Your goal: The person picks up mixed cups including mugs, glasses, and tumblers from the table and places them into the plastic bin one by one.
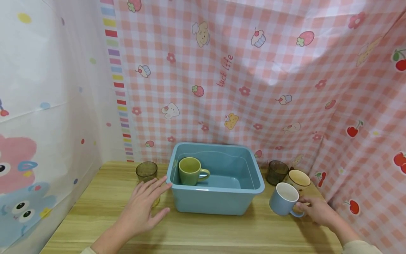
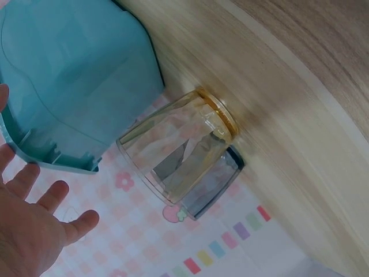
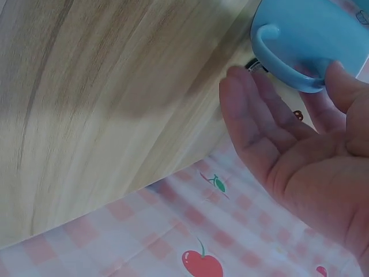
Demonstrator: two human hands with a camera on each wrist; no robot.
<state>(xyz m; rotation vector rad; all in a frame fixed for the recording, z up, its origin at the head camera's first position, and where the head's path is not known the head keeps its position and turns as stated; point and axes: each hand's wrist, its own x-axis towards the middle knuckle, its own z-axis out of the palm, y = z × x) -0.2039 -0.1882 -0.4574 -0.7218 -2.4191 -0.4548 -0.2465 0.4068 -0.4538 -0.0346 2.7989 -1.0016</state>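
A green mug (image 1: 189,172) is already inside the blue bin (image 1: 215,189), while a blue mug (image 1: 282,201) is outside at its right, the right hand (image 1: 317,210) pinching its handle, though whether it is lifted is hard to tell. Also outside on the counter (image 1: 209,233) are a dark glass (image 1: 277,172) and cream mug (image 1: 299,179) behind the blue one, and a smoky glass (image 1: 146,169) and amber glass (image 2: 173,153) at the left. The bin's right wall lies between the blue mug and the bin's inside; the left hand (image 1: 144,206), fingers spread by the rim, partly hides the amber glass from above.
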